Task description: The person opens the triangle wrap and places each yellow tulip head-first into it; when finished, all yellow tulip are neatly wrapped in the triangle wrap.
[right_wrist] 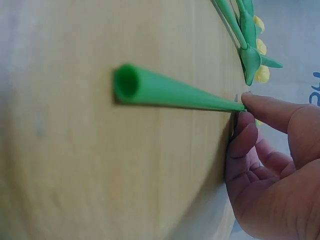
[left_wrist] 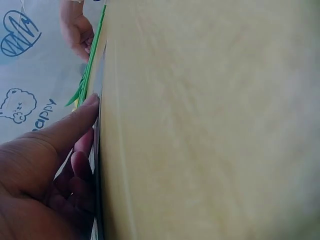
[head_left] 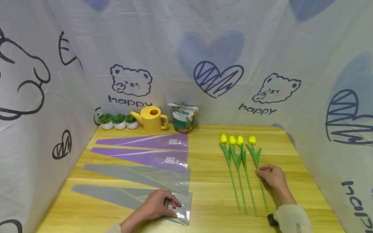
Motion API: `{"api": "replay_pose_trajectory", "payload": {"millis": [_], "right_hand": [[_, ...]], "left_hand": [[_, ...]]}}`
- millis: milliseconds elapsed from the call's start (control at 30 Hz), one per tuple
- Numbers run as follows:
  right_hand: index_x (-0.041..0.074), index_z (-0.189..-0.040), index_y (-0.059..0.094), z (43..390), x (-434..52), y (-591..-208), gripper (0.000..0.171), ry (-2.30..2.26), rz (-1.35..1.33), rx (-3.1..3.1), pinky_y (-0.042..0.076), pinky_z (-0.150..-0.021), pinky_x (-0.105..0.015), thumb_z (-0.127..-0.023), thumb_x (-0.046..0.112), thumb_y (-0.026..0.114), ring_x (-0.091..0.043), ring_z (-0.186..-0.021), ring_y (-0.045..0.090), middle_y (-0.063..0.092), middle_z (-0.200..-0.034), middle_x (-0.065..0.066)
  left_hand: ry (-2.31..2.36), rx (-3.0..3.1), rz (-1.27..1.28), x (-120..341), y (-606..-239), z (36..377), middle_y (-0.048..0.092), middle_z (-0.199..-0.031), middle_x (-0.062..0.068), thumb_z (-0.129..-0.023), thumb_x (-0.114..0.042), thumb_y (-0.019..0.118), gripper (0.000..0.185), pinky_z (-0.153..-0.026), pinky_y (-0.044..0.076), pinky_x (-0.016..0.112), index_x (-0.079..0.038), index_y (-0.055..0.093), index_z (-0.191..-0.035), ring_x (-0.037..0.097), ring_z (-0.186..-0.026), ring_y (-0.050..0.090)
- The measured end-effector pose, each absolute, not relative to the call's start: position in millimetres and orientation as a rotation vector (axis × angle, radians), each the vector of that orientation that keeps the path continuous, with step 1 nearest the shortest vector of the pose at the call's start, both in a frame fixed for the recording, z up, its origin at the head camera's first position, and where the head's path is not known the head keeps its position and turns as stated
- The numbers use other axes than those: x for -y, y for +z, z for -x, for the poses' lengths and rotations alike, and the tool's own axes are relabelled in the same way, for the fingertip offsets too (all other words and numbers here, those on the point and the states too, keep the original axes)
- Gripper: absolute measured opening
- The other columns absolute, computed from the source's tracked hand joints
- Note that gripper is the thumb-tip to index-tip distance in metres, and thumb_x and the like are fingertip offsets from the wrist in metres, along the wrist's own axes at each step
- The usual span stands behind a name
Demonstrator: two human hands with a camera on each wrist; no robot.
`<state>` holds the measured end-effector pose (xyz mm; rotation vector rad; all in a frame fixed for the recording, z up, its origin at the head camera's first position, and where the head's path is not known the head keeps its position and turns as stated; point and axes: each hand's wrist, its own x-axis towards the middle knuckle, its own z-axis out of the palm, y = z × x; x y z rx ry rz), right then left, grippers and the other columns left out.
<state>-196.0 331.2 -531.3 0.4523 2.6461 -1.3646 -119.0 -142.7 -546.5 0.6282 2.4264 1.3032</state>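
At the right of the head view my right hand (head_left: 273, 177) pinches the green stem of a yellow artificial tulip (head_left: 257, 160) between thumb and forefinger, while the flower lies on the table. In the right wrist view, the hollow end of that stem (right_wrist: 175, 91) points toward the camera. Several more tulips (head_left: 237, 158) lie side by side to its left. My left hand (head_left: 161, 204) rests on the nearest grey clear-fronted wrapping sleeve (head_left: 107, 194), its thumb and fingers apart and relaxed. Another grey sleeve (head_left: 140, 174) and two purple sleeves (head_left: 140, 157) lie beyond it.
Along the back of the wooden table (head_left: 209, 200) stand three small potted succulents (head_left: 118, 122), a yellow watering can (head_left: 152, 121) and a white-and-green bag (head_left: 183, 118). A printed cloth (head_left: 175, 48) hangs around the back and sides.
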Motion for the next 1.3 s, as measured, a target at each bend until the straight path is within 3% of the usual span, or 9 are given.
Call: {"api": "replay_pose_trajectory", "payload": {"millis": [267, 467, 667, 833, 967, 1300], "right_hand": [[-0.009, -0.118, 0.066, 198.1, -332.3, -532.8, 0.037, -1.401, -0.492, -2.620, 0.058, -0.063, -0.030, -0.096, 0.020, 0.073, -0.017, -0.072, 0.065, 0.070, -0.084, -0.009], [-0.009, -0.118, 0.067, 198.6, -332.6, -534.5, 0.035, -1.393, -0.499, -2.614, 0.059, -0.063, -0.028, -0.097, 0.019, 0.072, -0.015, -0.072, 0.065, 0.070, -0.083, -0.008], [-0.009, -0.117, 0.067, 199.4, -333.5, -535.1, 0.036, -1.398, -0.494, -2.613, 0.059, -0.063, -0.028, -0.097, 0.020, 0.072, -0.015, -0.072, 0.065, 0.070, -0.084, -0.008], [-0.008, -0.118, 0.067, 200.2, -334.7, -535.7, 0.036, -1.406, -0.491, -2.604, 0.059, -0.063, -0.028, -0.097, 0.020, 0.072, -0.015, -0.073, 0.065, 0.070, -0.086, -0.008], [-0.009, -0.118, 0.067, 200.3, -335.5, -536.6, 0.036, -1.421, -0.490, -2.594, 0.059, -0.063, -0.028, -0.097, 0.020, 0.072, -0.016, -0.072, 0.065, 0.069, -0.084, -0.007], [-0.008, -0.119, 0.067, 199.9, -335.5, -536.5, 0.036, -1.448, -0.513, -2.567, 0.059, -0.062, -0.028, -0.097, 0.020, 0.073, -0.016, -0.072, 0.064, 0.068, -0.084, -0.006]], "left_hand": [[1.282, -2.431, -0.646, 142.7, -546.4, 119.0, 0.072, -0.073, -0.014, -0.074, -0.018, 0.093, 0.015, -0.052, 0.043, 0.017, -0.023, 0.083, -0.085, -0.005, -0.053, 0.051], [1.265, -2.477, -0.647, 141.8, -546.7, 119.9, 0.070, -0.080, -0.012, -0.071, -0.019, 0.095, 0.024, -0.055, 0.043, 0.018, -0.027, 0.083, -0.090, -0.004, -0.055, 0.050], [1.282, -2.453, -0.576, 140.9, -547.4, 119.7, 0.069, -0.064, -0.009, -0.071, -0.018, 0.095, 0.026, -0.051, 0.041, 0.020, -0.029, 0.085, -0.093, -0.002, -0.049, 0.049], [1.307, -2.439, -0.573, 140.3, -547.6, 118.7, 0.077, -0.076, -0.014, -0.074, -0.019, 0.093, 0.017, -0.052, 0.042, 0.019, -0.028, 0.084, -0.086, -0.003, -0.053, 0.056], [1.317, -2.438, -0.570, 139.9, -547.9, 118.6, 0.076, -0.074, -0.015, -0.076, -0.018, 0.092, 0.014, -0.056, 0.045, 0.019, -0.027, 0.084, -0.081, -0.002, -0.058, 0.061], [1.285, -2.466, -0.626, 138.8, -548.1, 118.4, 0.076, -0.077, -0.017, -0.079, -0.023, 0.090, 0.010, -0.049, 0.035, 0.018, -0.028, 0.083, -0.084, -0.005, -0.050, 0.046]]}}
